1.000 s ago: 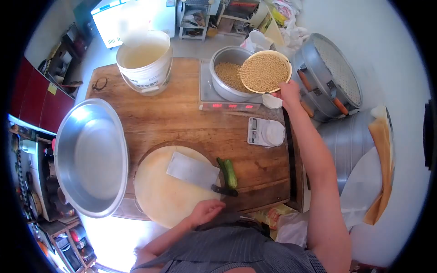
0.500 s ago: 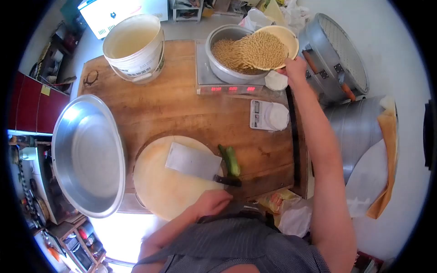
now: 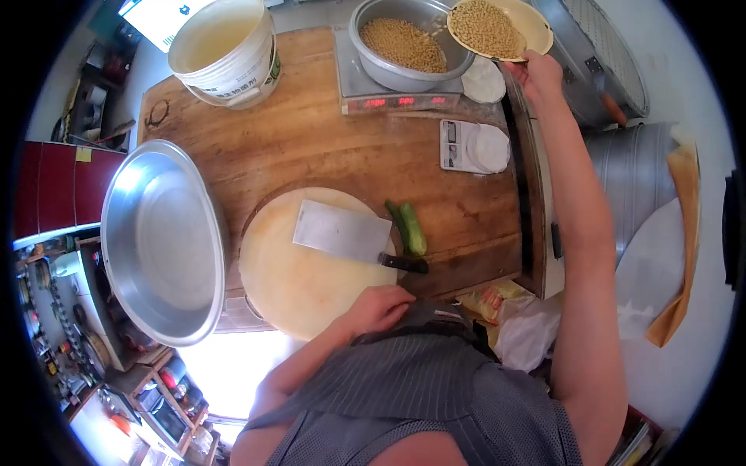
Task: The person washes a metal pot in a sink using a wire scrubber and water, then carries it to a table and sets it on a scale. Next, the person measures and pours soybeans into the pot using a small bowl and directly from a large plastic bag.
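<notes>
One wooden table (image 3: 311,151). Round board (image 3: 287,268) at near edge. Metal pot (image 3: 392,76) of beans (image 3: 400,43) on flat scale (image 3: 353,81) (red digits lit). Yellow bowl (image 3: 536,29), part-full, at pot's right rim; right hand (image 3: 539,76): fingers gripping bowl edge. Left hand (image 3: 379,309): loosely curled near board, no object visible.

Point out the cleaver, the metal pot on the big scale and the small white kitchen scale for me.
Cleaver (image 3: 340,231): head view, on its blade.
Metal pot (image 3: 399,78): head view, on its outer wall.
Small white kitchen scale (image 3: 451,158): head view, on its body.
</notes>
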A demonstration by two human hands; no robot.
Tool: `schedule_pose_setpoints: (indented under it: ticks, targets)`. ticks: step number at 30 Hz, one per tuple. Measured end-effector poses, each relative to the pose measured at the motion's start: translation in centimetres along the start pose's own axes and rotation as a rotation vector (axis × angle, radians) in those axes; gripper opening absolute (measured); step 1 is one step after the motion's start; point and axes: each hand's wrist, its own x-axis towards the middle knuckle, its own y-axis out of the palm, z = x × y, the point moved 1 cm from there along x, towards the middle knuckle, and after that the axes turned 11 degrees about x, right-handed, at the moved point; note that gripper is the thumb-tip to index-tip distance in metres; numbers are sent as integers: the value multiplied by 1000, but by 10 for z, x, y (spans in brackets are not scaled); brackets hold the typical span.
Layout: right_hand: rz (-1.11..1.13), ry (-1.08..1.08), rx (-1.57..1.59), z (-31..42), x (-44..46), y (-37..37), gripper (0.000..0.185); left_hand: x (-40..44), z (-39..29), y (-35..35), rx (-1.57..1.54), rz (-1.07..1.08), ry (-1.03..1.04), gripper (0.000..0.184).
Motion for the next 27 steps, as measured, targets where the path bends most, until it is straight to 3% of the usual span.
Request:
schedule_pose_setpoints:
  ticks: [8, 13, 22, 25, 27]
  targets:
    - [6, -29, -79, -1, -7, 6, 32, 1, 1, 0, 5, 9, 18, 19]
    - [96, -164, -224, -11, 3, 18, 23, 4, 1, 1, -25, 23, -7, 19]
    - [126, -287, -400, -27, 26, 43, 24, 7, 5, -2, -23, -58, 7, 17]
    - [126, -236, -245, -27, 25, 40, 25, 9, 7, -14, -11, -12, -43, 19]
    - [83, -197, -207, -25, 26, 31, 26, 20, 6, -39, -277, -106, -219, 19]
